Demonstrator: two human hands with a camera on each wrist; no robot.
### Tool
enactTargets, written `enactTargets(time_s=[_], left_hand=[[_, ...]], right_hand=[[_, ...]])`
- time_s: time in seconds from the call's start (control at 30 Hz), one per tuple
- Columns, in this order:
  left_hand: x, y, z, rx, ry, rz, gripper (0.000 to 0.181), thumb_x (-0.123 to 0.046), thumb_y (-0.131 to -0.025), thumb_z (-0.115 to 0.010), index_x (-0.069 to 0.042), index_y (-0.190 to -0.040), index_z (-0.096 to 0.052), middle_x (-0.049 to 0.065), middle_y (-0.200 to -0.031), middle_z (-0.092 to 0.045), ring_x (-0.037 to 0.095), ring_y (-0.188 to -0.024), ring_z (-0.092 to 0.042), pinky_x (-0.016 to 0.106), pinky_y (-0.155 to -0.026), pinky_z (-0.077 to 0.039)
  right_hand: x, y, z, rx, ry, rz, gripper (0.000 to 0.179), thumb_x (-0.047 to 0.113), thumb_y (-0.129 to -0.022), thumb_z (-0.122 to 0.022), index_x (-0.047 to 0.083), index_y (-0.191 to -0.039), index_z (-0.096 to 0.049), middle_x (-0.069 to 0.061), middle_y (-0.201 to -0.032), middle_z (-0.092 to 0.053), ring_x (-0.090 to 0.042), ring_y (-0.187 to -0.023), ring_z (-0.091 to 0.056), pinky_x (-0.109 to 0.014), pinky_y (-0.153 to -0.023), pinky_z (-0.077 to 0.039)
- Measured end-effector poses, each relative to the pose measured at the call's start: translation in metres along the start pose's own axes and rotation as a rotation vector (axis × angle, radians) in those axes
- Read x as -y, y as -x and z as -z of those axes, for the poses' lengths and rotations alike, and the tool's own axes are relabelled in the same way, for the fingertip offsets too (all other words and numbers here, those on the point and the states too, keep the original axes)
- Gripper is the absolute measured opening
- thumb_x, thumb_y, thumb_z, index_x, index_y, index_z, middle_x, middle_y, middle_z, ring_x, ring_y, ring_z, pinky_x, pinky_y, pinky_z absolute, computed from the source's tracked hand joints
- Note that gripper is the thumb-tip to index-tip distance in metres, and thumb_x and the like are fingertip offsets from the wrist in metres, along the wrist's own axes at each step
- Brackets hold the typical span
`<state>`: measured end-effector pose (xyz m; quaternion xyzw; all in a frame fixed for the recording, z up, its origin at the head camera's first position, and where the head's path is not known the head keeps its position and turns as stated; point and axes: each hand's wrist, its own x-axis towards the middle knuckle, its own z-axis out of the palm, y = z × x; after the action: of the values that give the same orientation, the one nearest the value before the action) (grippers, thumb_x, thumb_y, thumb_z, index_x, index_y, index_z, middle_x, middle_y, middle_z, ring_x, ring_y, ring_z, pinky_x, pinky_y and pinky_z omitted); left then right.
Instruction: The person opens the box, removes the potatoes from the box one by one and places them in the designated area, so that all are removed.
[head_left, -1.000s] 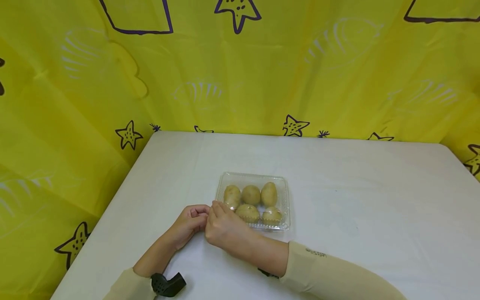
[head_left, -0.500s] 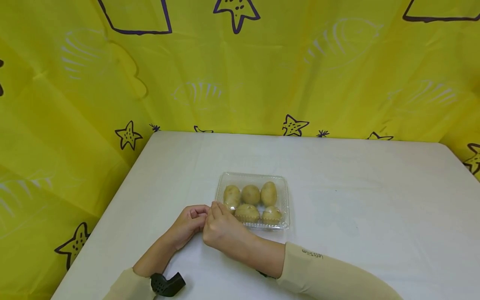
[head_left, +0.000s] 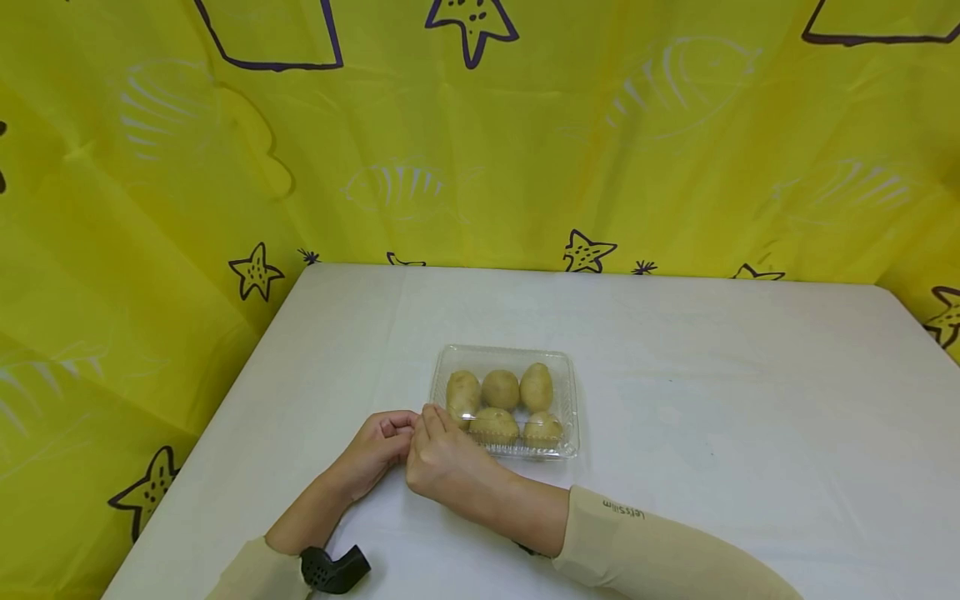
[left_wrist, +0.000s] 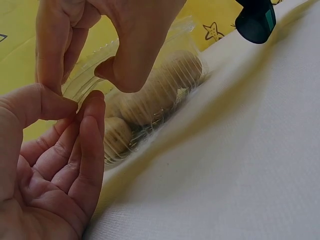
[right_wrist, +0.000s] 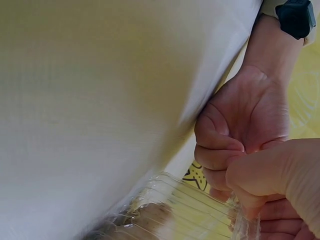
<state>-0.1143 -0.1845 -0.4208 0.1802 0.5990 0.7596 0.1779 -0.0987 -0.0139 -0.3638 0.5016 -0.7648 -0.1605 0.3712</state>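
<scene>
A clear plastic clamshell container [head_left: 572, 400] holding several potatoes [head_left: 501, 389] rests on the white-covered table, its lid over them. My left hand [head_left: 377, 450] is at its near left corner; in the left wrist view, thumb and index finger pinch the rim edge there. Right beside it, my right hand [head_left: 453, 467] reaches across the front left of the container and pinches the same rim with thumb and fingers, as the right wrist view shows [right_wrist: 270, 175]. The two hands' fingertips meet at that corner and hide it in the head view. Ribbed side walls [left_wrist: 160, 95] show potatoes through the plastic.
The table [head_left: 712, 375] is covered with a white cloth. A yellow curtain [head_left: 525, 142] with drawn stars and fish hangs behind and at the left. A dark wrist device [head_left: 335, 570] sits on the left forearm, over a beige sleeve [head_left: 258, 571].
My right hand and forearm have shifted very slightly left. Both hands stay at the container's corner, and the container and potatoes keep their place.
</scene>
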Motion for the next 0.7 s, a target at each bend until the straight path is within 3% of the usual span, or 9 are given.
enactTargets(time_s=[0.5,0.7], left_hand=[[-0.0016,-0.0004,-0.0014,0.023,0.005,-0.003,0.025,0.009,-0.082,-0.043,-0.007,-0.089,-0.060,-0.003,-0.080,-0.064,0.004,-0.073,-0.056,0.017,-0.064,-0.048],[-0.0012,-0.0009,-0.0015,0.057,0.015,-0.001,0.025,0.009,-0.083,-0.041,-0.006,-0.092,-0.059,-0.002,-0.084,-0.064,0.005,-0.076,-0.056,0.018,-0.067,-0.048]], right_hand=[[-0.0026,0.0043,-0.0028,-0.058,-0.071,-0.031,0.052,-0.010,-0.087,-0.018,0.002,-0.083,-0.069,-0.012,-0.085,-0.065,-0.023,-0.086,-0.063,-0.031,-0.079,-0.051],[-0.0070,0.0073,-0.0030,-0.038,-0.094,-0.009,0.041,-0.005,-0.089,-0.029,0.001,-0.089,-0.069,-0.012,-0.091,-0.066,-0.024,-0.091,-0.062,-0.030,-0.079,-0.050]])
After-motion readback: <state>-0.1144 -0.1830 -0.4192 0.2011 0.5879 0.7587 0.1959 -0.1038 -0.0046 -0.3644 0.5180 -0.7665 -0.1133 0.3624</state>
